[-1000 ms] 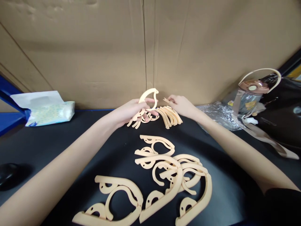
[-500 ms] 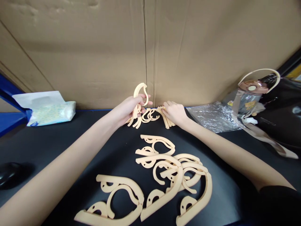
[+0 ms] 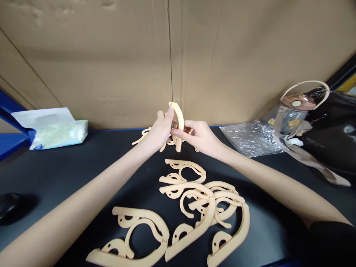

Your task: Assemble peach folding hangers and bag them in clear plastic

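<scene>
Both my hands meet at the far middle of a black table point(image 3: 83, 174), close to a cardboard wall. My left hand point(image 3: 157, 134) and my right hand point(image 3: 198, 137) are both closed on one curved, pale orange plastic piece point(image 3: 179, 118), held upright on edge between them. More of the same thin pieces point(image 3: 141, 136) lie flat on the table just behind and under my hands, partly hidden. Nearer to me lies a loose pile of larger curved hook-shaped pieces point(image 3: 200, 202), and another such piece point(image 3: 133, 237) lies at the front.
A cardboard wall point(image 3: 111, 66) closes the far side. A pack of tissues point(image 3: 52, 129) lies at the left by a blue frame point(image 3: 11, 122). Crumpled clear plastic point(image 3: 250, 139), a bottle with a loop handle point(image 3: 299, 107) and a black bag point(image 3: 336, 141) stand at the right. A dark object point(image 3: 11, 207) lies far left.
My right hand left the fan of thin pieces and moved left to join my left hand. The piece in my left hand was turned on edge and is now gripped by both hands.
</scene>
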Tool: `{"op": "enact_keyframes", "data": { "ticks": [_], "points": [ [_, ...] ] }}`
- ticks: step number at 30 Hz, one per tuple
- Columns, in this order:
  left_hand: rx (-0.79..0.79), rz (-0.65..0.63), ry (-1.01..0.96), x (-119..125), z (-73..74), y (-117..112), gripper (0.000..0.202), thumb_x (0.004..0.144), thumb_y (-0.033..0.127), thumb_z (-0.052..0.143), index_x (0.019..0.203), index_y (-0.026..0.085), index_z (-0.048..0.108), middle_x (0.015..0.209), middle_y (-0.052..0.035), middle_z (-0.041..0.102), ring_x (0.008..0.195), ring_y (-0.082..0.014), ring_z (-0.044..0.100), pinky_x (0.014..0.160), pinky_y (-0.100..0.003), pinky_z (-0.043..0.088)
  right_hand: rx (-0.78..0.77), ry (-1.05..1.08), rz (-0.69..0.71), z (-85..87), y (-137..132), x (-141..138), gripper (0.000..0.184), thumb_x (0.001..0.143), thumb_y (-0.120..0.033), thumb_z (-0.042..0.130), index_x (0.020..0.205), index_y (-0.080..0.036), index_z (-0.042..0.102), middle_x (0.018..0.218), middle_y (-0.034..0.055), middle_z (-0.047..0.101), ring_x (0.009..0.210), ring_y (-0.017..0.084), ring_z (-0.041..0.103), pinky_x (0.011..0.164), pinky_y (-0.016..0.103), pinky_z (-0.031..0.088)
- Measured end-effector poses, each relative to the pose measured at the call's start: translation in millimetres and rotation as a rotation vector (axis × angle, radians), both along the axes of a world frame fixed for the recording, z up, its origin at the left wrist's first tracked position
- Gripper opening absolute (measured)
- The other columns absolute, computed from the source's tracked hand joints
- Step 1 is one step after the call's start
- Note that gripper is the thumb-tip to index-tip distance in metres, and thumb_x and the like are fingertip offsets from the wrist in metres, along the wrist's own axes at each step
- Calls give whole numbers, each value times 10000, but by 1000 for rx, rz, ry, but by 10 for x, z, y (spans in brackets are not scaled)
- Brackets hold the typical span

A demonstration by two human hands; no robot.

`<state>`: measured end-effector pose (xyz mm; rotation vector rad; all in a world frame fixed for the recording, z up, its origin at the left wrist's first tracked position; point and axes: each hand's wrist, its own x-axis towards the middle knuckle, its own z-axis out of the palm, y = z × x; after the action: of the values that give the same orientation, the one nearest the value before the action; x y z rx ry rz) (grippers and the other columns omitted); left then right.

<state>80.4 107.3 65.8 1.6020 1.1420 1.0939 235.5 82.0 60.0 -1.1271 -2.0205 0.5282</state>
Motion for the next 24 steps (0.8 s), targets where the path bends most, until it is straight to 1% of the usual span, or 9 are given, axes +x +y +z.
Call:
{"op": "enact_keyframes", "data": {
  "ticks": [2, 3, 7, 9, 13, 17, 20, 22, 24],
  "points": [
    [32, 33, 23, -16, 60, -31, 384, 1008, 518, 413, 859, 186, 536, 904, -63, 604, 507, -94, 497, 399, -217, 354, 12, 24, -16, 6, 34, 24, 317, 917, -431, 575, 795, -152, 665, 673, -2, 633, 576, 112, 500, 566, 258, 325],
    [58, 45, 33, -28, 94, -40, 365, 1020, 458, 410, 821, 181, 542, 895, -57, 601, 524, -95, 499, 410, -214, 365, 30, 41, -25, 15, 65, 52, 311, 917, -417, 570, 773, -153, 648, 671, -4, 620, 585, 112, 496, 572, 260, 324],
    [189, 94, 55, -78, 191, -35, 365, 1017, 285, 428, 676, 182, 508, 728, -7, 528, 586, -99, 460, 460, -183, 352, 143, 74, -103, 78, 212, 217, 383, 921, -457, 564, 661, -175, 556, 601, -31, 518, 583, 106, 440, 579, 269, 298],
    [225, 86, 65, -91, 206, -27, 346, 1002, 236, 447, 665, 184, 506, 666, 10, 509, 581, -99, 441, 465, -183, 324, 186, 71, -151, 110, 261, 293, 376, 927, -454, 564, 678, -173, 577, 594, -34, 518, 582, 105, 438, 586, 271, 301],
    [237, 32, 94, -85, 196, -41, 304, 981, 209, 473, 696, 181, 575, 561, 40, 463, 508, -94, 394, 457, -201, 288, 234, 89, -156, 166, 282, 375, 315, 943, -430, 558, 809, -164, 662, 669, -14, 607, 622, 115, 506, 614, 269, 346],
    [236, 18, 87, -60, 188, -71, 288, 971, 224, 496, 715, 175, 619, 534, 54, 420, 469, -81, 351, 436, -202, 256, 237, 75, -106, 215, 244, 383, 240, 924, -389, 596, 942, -163, 673, 757, 3, 664, 672, 126, 566, 640, 264, 398],
    [204, 10, 55, -38, 207, -95, 282, 974, 241, 488, 730, 174, 612, 529, 65, 387, 437, -71, 314, 413, -197, 238, 289, -65, -114, 232, 195, 356, 253, 929, -403, 588, 999, -171, 663, 755, -5, 664, 642, 124, 560, 633, 268, 400],
    [166, -10, 37, -20, 234, -122, 281, 978, 246, 474, 736, 175, 598, 525, 70, 373, 413, -63, 290, 394, -194, 220, 357, -192, -151, 234, 158, 328, 230, 947, -363, 558, 1030, -173, 656, 783, 1, 676, 655, 129, 571, 632, 271, 390],
    [119, -41, 28, -4, 268, -158, 282, 979, 247, 459, 741, 176, 591, 524, 70, 377, 391, -57, 275, 378, -194, 206, 450, -335, -220, 236, 126, 302, 218, 971, -300, 494, 1056, -169, 646, 851, 28, 697, 721, 152, 598, 623, 280, 367]
  ]
}}
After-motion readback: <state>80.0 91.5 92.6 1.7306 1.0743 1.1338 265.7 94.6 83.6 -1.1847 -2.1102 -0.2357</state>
